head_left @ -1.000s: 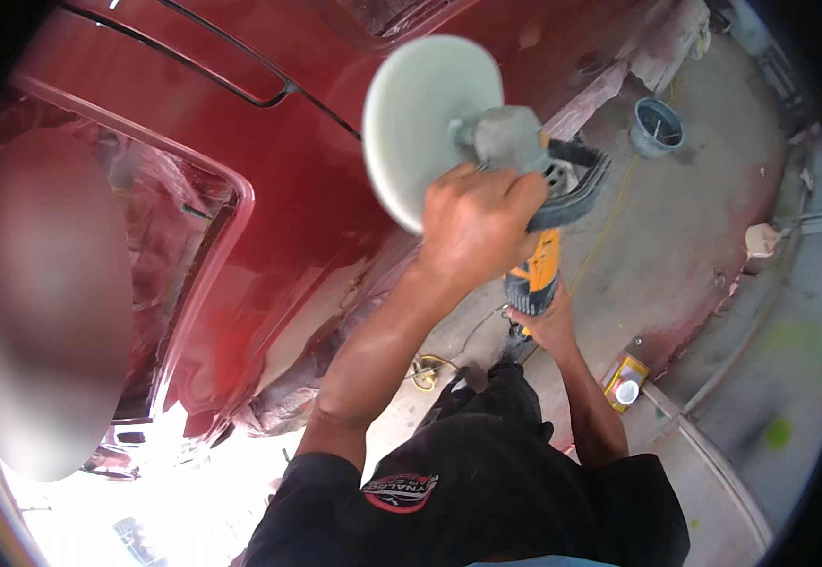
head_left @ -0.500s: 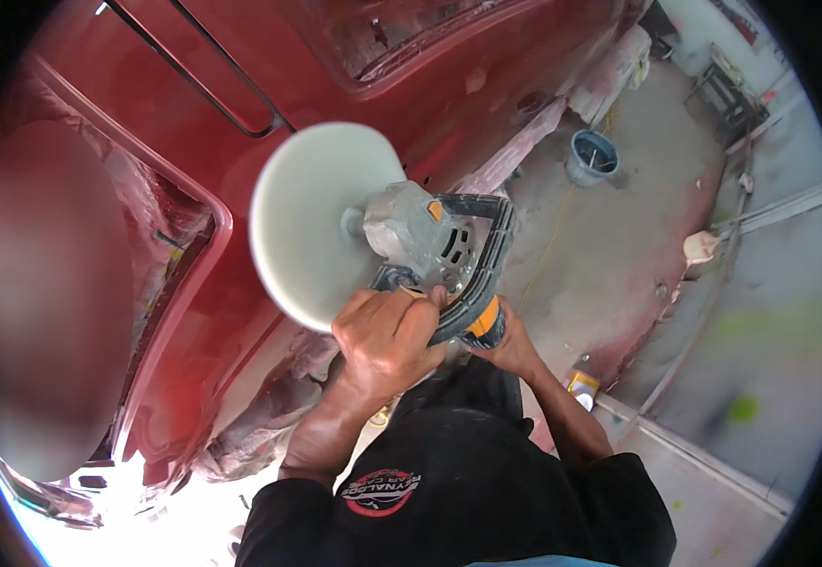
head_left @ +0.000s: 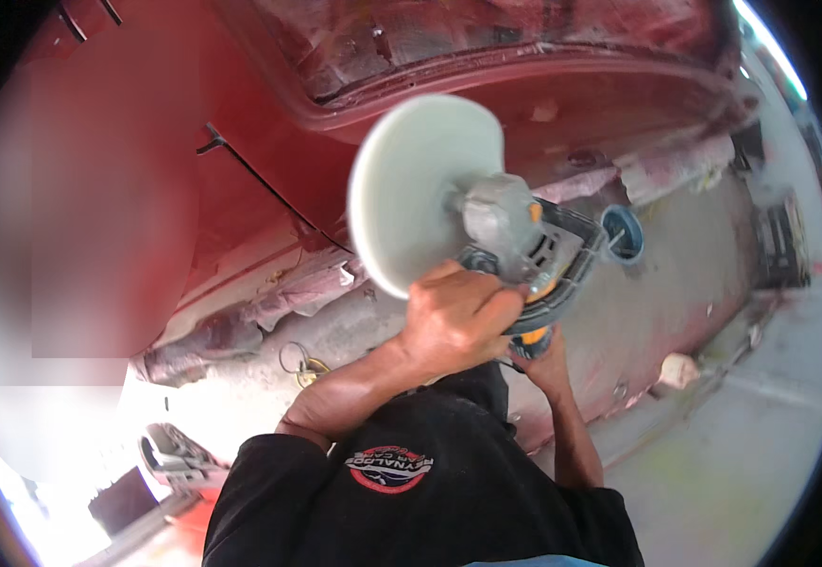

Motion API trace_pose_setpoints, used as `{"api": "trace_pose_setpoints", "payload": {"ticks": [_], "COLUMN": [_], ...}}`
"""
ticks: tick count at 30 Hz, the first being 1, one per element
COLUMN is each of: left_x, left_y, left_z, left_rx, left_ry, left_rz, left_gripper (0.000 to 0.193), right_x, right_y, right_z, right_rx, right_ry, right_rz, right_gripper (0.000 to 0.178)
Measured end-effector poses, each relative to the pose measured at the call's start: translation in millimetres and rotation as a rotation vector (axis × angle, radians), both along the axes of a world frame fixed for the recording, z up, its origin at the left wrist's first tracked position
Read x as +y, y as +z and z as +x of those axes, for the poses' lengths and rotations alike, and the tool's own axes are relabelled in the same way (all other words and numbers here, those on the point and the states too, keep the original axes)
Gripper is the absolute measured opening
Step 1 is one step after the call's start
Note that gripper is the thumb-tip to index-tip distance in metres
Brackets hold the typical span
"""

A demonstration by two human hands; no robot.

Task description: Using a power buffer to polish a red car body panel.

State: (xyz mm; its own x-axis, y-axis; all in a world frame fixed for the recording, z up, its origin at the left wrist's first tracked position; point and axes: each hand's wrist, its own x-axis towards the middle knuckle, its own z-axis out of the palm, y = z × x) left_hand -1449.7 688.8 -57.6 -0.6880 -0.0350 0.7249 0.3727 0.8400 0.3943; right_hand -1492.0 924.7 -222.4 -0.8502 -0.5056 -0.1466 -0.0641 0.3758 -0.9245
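Note:
A grey, black and orange power polisher (head_left: 498,219) is in both my hands, its large round whitish pad (head_left: 420,194) facing the red car body (head_left: 279,180). My left hand (head_left: 458,317) is wrapped round the front of the tool, just behind the pad; its fingers hide the grip. Lower and to the right, my right hand (head_left: 545,364) closes on the rear end of the tool, partly hidden by it. A black loop handle (head_left: 572,274) runs round the tool's right side. I cannot tell if the pad touches the paint.
A blue-grey bucket (head_left: 624,234) with a stick in it stands on the dusty floor beyond the tool. Crumpled masking sheet (head_left: 307,295) hangs along the car's lower edge. A pale lump (head_left: 678,370) lies near the right wall. At the lower left is a grey object (head_left: 179,454).
The polisher and both hands have moved right and slightly up in the picture. The view has turned, so the car's window edge and the bucket sit elsewhere. Both hands still hold the tool.

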Motion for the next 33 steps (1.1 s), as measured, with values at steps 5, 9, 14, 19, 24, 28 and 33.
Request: {"api": "trace_pose_setpoints", "payload": {"ticks": [5,9,14,19,24,28,33], "left_x": [52.4,78.0,85.5,72.8,56.0,51.0,47.9], "left_y": [10.7,28.3,48.8,67.8,85.0,95.7,109.7], "left_z": [-69.8,-106.0,-131.6,-121.6,-102.3,-76.4,-47.5], "left_rx": [-0.018,0.050,0.137,0.195,0.249,0.192,0.170], "left_ry": [0.060,0.087,0.125,0.174,0.251,0.297,0.395], "left_rz": [0.136,0.255,0.445,0.512,0.577,0.590,0.584], "left_gripper": [0.026,0.027,0.026,0.024,0.022,0.022,0.025], "right_x": [77.9,120.8,133.2,123.9,98.1,94.1,66.0], "right_y": [47.9,104.7,179.0,227.4,272.0,288.5,307.8], "right_z": [-76.5,-112.9,-145.7,-150.9,-153.6,-157.2,-156.2], "right_rx": [-0.043,0.092,0.167,0.251,0.360,0.355,0.308], "right_ry": [0.041,0.003,0.062,0.129,0.207,0.283,0.411], "right_rz": [0.072,0.250,0.264,0.373,0.459,0.470,0.423], "right_gripper": [0.084,0.083,0.081,0.081,0.083,0.083,0.082]}}
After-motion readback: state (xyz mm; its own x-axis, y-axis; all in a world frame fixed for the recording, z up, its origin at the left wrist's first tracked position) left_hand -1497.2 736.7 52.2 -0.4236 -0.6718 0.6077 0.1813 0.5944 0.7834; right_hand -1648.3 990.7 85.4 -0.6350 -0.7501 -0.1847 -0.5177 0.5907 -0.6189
